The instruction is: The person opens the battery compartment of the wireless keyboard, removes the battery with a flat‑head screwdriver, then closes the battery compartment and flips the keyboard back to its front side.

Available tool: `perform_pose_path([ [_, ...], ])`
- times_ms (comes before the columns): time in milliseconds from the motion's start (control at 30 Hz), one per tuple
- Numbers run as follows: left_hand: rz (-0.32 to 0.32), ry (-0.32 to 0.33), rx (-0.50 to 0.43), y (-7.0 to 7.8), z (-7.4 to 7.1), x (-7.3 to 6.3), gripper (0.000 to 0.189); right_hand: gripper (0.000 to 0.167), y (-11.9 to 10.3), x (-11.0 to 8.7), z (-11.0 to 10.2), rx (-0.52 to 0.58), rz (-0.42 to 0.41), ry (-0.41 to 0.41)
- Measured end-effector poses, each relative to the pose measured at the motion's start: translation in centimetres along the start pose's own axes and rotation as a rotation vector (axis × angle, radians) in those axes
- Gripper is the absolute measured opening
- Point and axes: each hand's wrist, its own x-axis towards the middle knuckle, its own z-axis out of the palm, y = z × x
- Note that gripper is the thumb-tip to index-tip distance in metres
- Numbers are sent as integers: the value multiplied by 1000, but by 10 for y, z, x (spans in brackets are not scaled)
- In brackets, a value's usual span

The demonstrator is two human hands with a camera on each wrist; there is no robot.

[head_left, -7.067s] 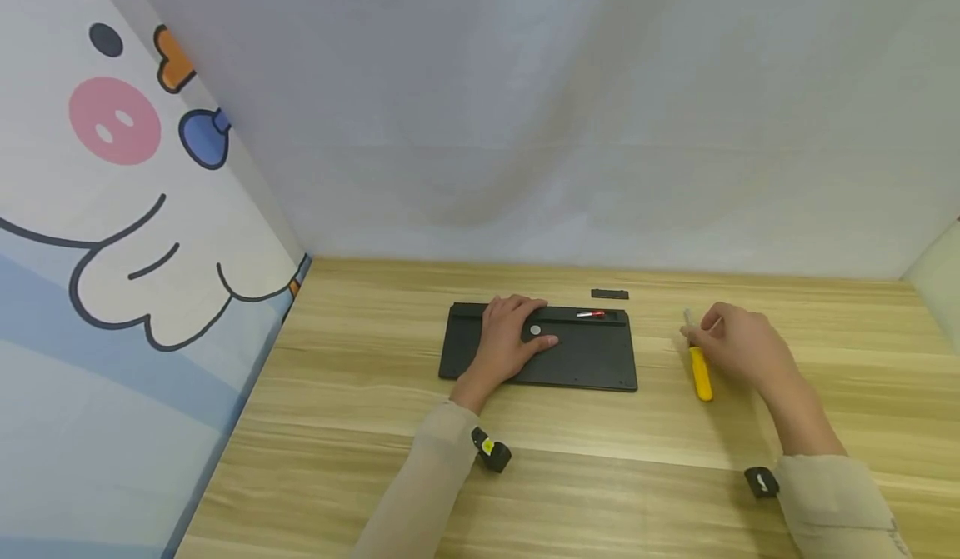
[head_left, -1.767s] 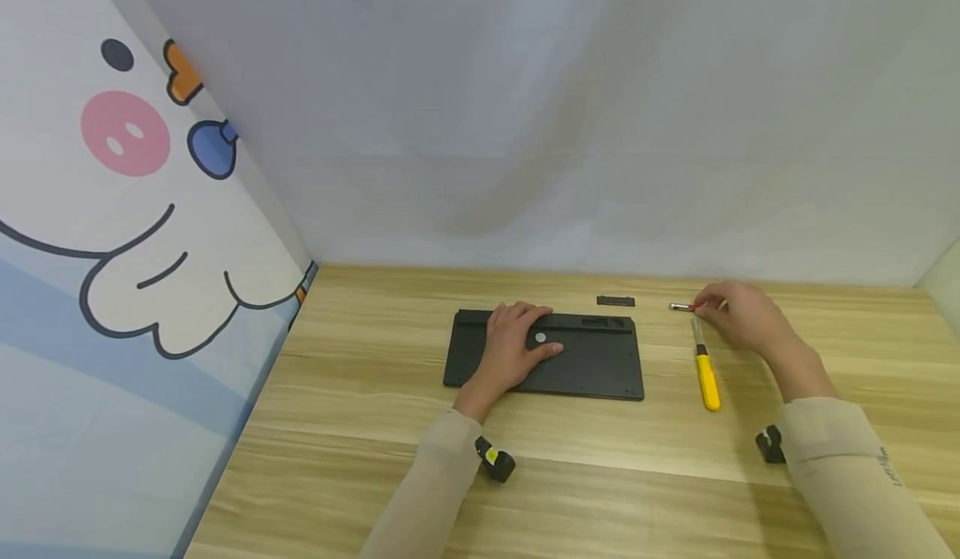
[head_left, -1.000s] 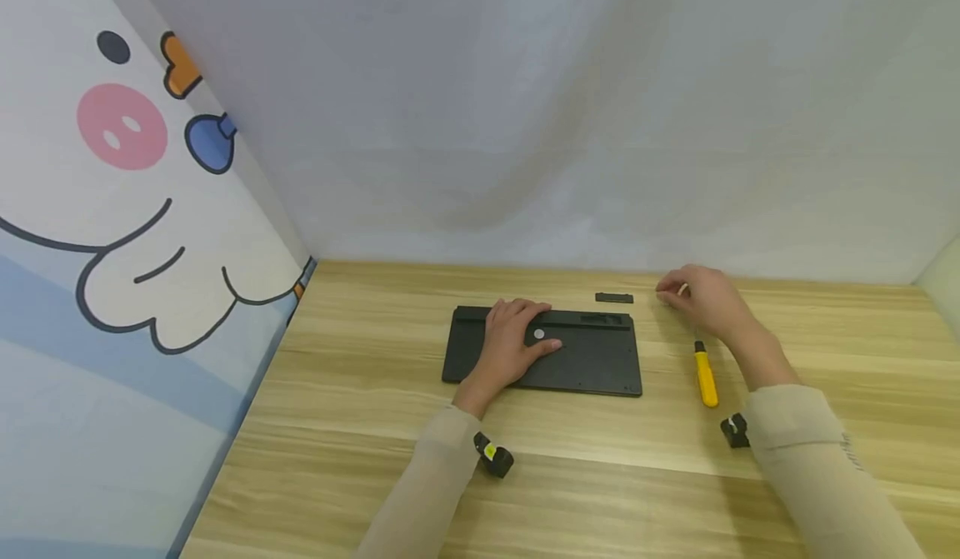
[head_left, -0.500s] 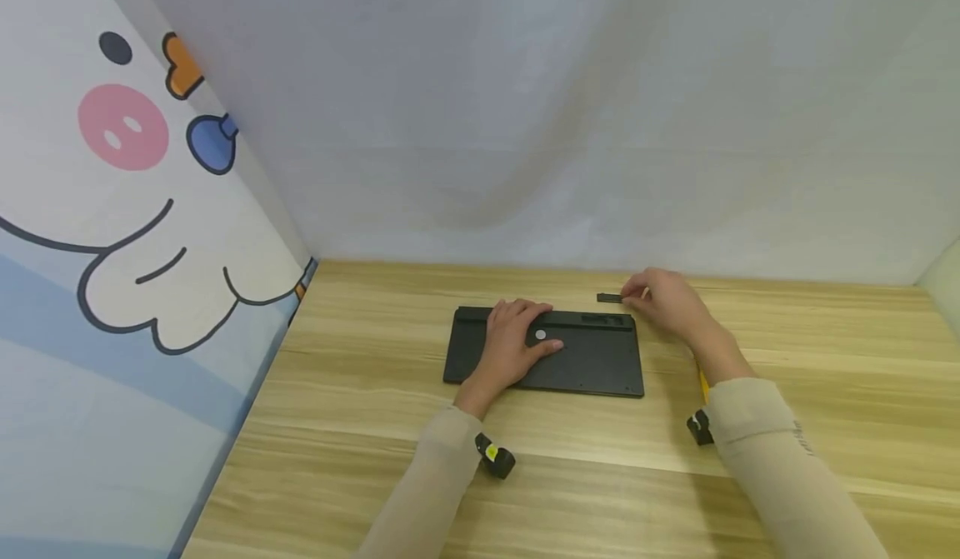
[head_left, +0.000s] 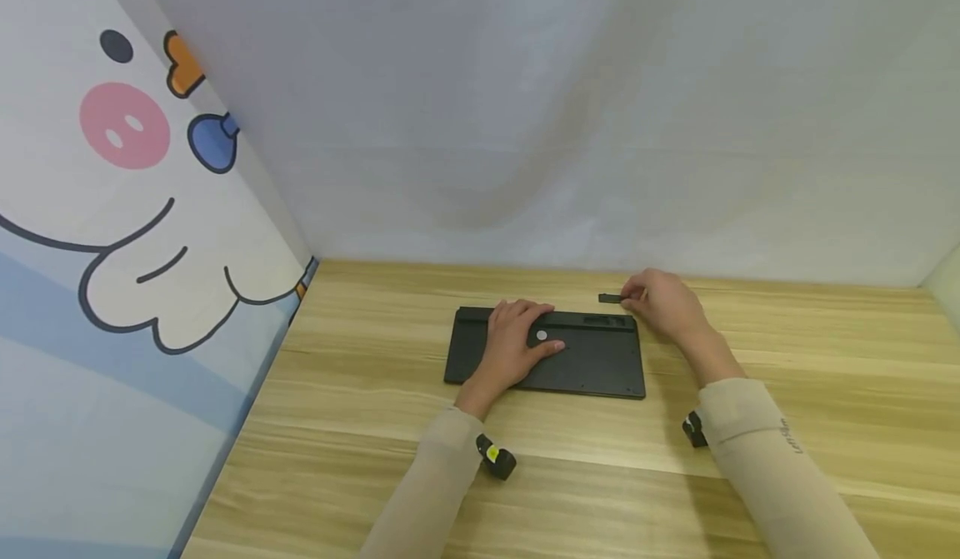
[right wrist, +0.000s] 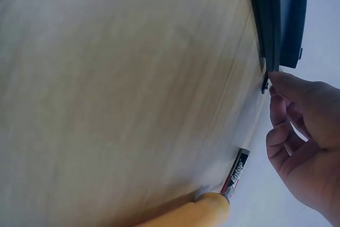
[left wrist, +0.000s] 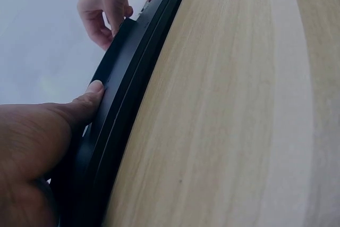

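Note:
A black keyboard point(head_left: 592, 363) lies upside down on the table, its battery compartment point(head_left: 606, 321) uncovered near the far right corner. My left hand point(head_left: 510, 346) rests across its left half, fingers reaching the far edge and thumb point(left wrist: 94, 89) pressing the underside. Just beyond the keyboard, my right hand point(head_left: 663, 301) pinches the right end of a small black battery cover point(head_left: 609, 298) between thumb and fingertips. In the right wrist view, a battery point(right wrist: 236, 168) lies by the screwdriver's yellow handle point(right wrist: 194, 213); in the head view, the right hand and arm hide both.
The wood-grain table point(head_left: 360, 334) ends at a pale curtain point(head_left: 555, 192) behind the keyboard. A cartoon-printed panel point(head_left: 150, 292) stands along the left side. A small black camera sits at each wrist, close above the tabletop.
The right hand first laid down the screwdriver, then took the battery out of the compartment and set it down on the right. It then moved left to the battery cover. The left hand stayed put.

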Motion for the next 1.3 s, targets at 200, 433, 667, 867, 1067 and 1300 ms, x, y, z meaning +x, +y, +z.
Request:
perform_pose_path([
  [200,5,0,-12,0,1,-1,59,17,-1,0,1,-34,3,5],
  [433,1,-5,-16,0,1,-1,60,19,-2,-1,3,-105,-26,38],
  [667,6,-6,-6,0,0,-1,59,17,-3,-6,3,-127,-80,103],
  [867,1,-9,-8,-1,0,0,60,17,-5,-8,1,-137,-108,139],
  [1067,0,-11,-10,-2,0,0,60,18,-12,-12,-1,-152,-138,148],
  [1300,-4,-10,-10,-2,0,0,61,17,-18,-16,-4,-161,-160,170],
])
